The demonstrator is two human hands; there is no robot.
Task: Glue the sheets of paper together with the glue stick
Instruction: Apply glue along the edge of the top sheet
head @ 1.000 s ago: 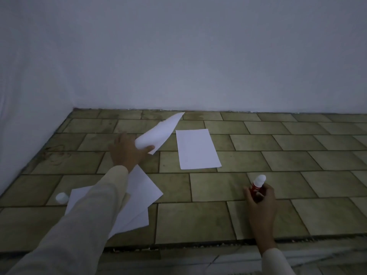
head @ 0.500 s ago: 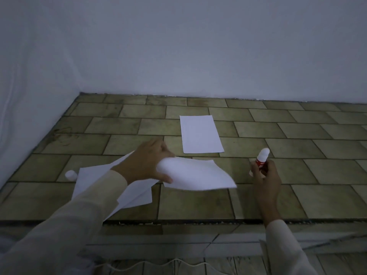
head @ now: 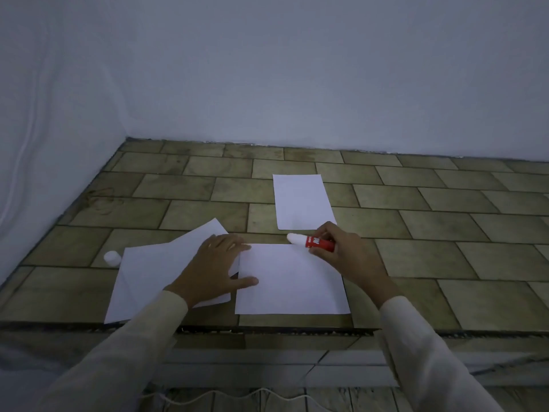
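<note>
Looking down through the head camera, the person is working at a tiled tabletop [head: 445, 233] set against a pale wall. The left hand [head: 214, 266] is lying flat, fingers straight and thumb spread, across the left edge of the front sheet [head: 291, 281], probably pinning it so it does not slide under the glue. The right hand [head: 347, 257] is curling its fingers round the red glue stick [head: 315, 242], holding it almost level with the white end pointing left, right at the sheet's far edge. Whether that end is touching the paper is not clear.

A small white cap [head: 112, 258] is sitting on the table just left of a loose pile of sheets [head: 154, 275], which suggests the stick is uncapped and ready. The pile is lying partly under the left wrist, near enough to draw from. A far sheet [head: 303, 200] is resting flat beyond the stick, apart from the front one.

Judging by this layout, the gluing stroke is only starting: the front sheet is showing no visible glue, and nothing is laid on it yet.
</note>
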